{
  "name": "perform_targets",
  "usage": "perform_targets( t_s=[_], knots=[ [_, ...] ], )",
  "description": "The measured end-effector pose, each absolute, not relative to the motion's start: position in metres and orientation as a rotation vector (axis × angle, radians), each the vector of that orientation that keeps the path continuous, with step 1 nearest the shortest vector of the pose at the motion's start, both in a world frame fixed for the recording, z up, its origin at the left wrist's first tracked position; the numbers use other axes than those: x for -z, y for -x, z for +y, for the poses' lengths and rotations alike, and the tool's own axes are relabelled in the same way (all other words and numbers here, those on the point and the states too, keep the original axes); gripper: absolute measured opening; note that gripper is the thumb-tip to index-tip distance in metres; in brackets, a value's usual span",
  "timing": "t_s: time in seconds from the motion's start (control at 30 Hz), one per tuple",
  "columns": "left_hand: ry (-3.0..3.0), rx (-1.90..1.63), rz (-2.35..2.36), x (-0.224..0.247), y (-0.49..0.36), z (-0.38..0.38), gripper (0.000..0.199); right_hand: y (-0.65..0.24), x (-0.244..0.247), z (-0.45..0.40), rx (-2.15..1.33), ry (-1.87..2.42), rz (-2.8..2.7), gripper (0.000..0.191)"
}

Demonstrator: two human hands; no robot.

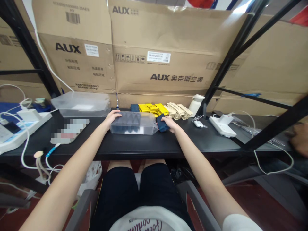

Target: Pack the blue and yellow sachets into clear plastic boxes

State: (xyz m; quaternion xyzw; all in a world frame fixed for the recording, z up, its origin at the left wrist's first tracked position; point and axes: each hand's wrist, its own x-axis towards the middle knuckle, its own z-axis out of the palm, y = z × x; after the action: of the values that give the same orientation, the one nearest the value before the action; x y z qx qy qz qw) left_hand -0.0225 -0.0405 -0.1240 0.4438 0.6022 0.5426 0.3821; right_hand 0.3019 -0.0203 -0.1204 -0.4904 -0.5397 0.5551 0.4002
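Observation:
A clear plastic box [134, 123] lies on the black desk in front of me, with something dark and a white label showing dimly through its wall. My left hand [112, 117] is closed on the box's left end, fingers over its top corner. At the right end, my right hand [169, 123] grips a dark blue packet [163, 123]. Whether the packet touches the box I cannot tell. Just behind the box are several yellow packets [154, 109], with several cream packets [178, 110] to their right. Another dark blue packet [134, 108] sits left of the yellow ones.
A second clear box [81, 104] stands back left, near a phone [69, 131] on a cable. Power strips [222, 126] with cords lie at both sides. A white bottle [196, 105] stands by the black frame [231, 54]. Cardboard [178, 41] lines the back. Someone's blurred hand [299, 139] shows far right.

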Motion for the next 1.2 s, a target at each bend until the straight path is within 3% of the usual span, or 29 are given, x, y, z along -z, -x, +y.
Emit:
perform_targets(
  t_s=[0.3, 0.6, 0.93, 1.2],
  knots=[
    [-1.138, -1.403, 1.528, 0.124, 0.023, -0.041, 0.027, -0.31, 0.111, -0.032, -1.863, 1.368, -1.483, 0.015],
    [-1.121, -1.435, 1.531, 0.125, 0.024, -0.04, 0.034, -0.315, 0.105, -0.031, -1.772, 1.161, -1.401, 0.015],
    [-1.129, -1.428, 1.532, 0.125, 0.024, -0.041, 0.035, -0.314, 0.105, -0.033, -1.752, 1.004, -1.357, 0.03],
    [-1.126, -1.431, 1.529, 0.124, 0.022, -0.041, 0.033, -0.314, 0.112, -0.028, -1.708, 1.252, -1.393, 0.009]
  ],
)
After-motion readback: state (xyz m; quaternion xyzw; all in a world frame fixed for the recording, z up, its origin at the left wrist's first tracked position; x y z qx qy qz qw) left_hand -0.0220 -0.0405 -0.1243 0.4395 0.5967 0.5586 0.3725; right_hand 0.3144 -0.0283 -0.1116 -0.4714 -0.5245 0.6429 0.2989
